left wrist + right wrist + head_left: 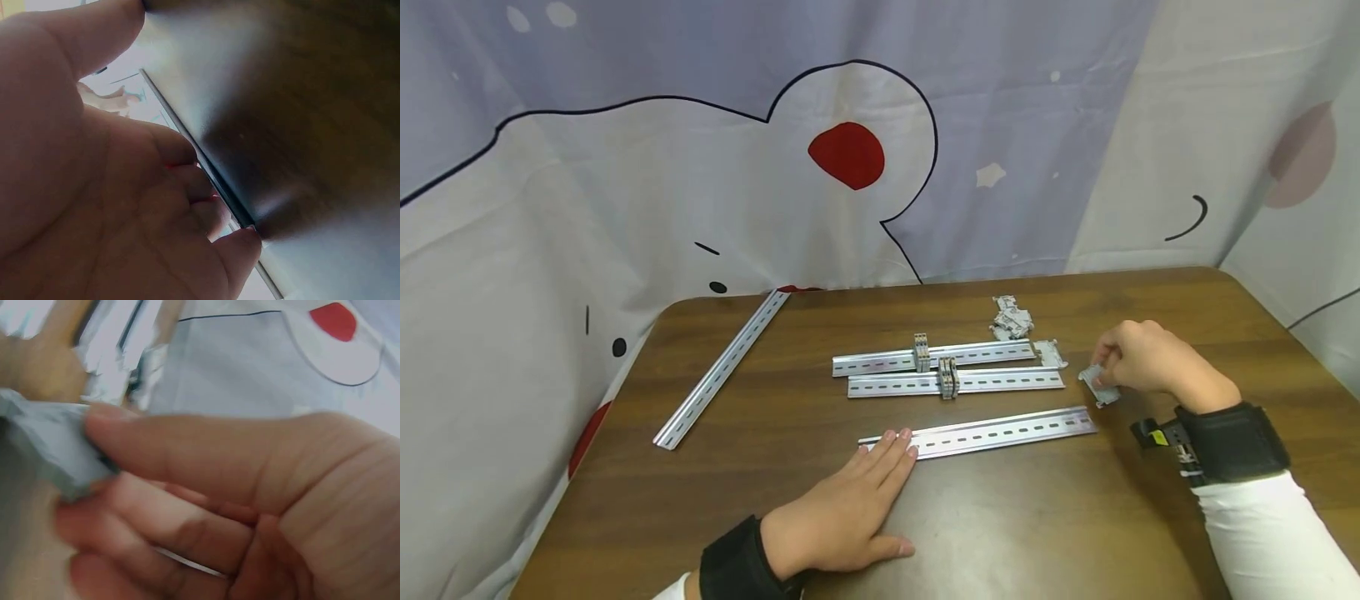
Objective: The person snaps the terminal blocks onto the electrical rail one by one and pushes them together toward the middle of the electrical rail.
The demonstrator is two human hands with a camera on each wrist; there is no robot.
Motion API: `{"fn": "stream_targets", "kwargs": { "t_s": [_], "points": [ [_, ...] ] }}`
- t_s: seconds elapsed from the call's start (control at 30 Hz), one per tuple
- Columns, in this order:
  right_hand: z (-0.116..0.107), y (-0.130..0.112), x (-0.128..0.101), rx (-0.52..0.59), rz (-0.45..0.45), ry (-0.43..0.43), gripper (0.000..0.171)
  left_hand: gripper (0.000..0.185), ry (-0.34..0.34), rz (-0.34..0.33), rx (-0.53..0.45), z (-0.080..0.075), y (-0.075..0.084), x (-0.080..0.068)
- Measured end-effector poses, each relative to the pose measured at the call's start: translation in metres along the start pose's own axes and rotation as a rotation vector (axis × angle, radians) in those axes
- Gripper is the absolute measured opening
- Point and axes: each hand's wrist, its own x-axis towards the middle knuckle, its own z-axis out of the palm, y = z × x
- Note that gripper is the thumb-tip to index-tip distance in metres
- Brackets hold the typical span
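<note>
A slotted metal DIN rail [1000,435] lies nearest the person on the wooden table. My left hand [842,510] rests flat over its left end with straight fingers; in the left wrist view the fingertips [245,240] meet the rail's edge. Past the rail's right end, my right hand [1153,362] pinches a flat grey terminal block [1101,388] between thumb and fingers. The right wrist view shows that block [59,440] blurred, held at the thumb tip. It looks close above the tabletop; whether it touches is unclear.
Two parallel DIN rails [880,387] [868,364] farther back each carry small terminal blocks [949,379] [921,353]. One loose block [1050,353] lies by their right ends, with a pile of blocks [1012,321] behind. Another rail [722,371] lies slanted at left. A curtain [625,192] hangs behind.
</note>
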Motion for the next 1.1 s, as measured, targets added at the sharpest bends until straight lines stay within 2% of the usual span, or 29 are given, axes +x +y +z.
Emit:
{"fn": "stream_targets", "kwargs": {
  "t_s": [0.13, 0.33, 0.5, 0.7, 1.1],
  "points": [
    [-0.005, -0.009, -0.005, 0.036, 0.016, -0.081, 0.016, 0.093, -0.006, -0.006, 0.006, -0.001, 0.0, 0.0],
    [-0.005, -0.023, -0.008, 0.159, 0.02, -0.196, 0.022, 0.093, -0.006, -0.003, 0.006, -0.001, -0.001, 0.0],
    [-0.001, -0.031, -0.01, 0.185, 0.065, -0.232, 0.023, 0.093, -0.008, 0.002, 0.008, 0.0, -0.001, 0.0],
    [0.006, -0.039, -0.009, 0.154, 0.072, -0.19, 0.021, 0.094, -0.01, 0.005, 0.022, 0.001, -0.001, 0.001],
    [0.017, -0.054, -0.002, -0.08, 0.027, -0.043, 0.033, 0.094, -0.02, 0.021, -0.007, 0.0, -0.003, 0.002]
  ]
}}
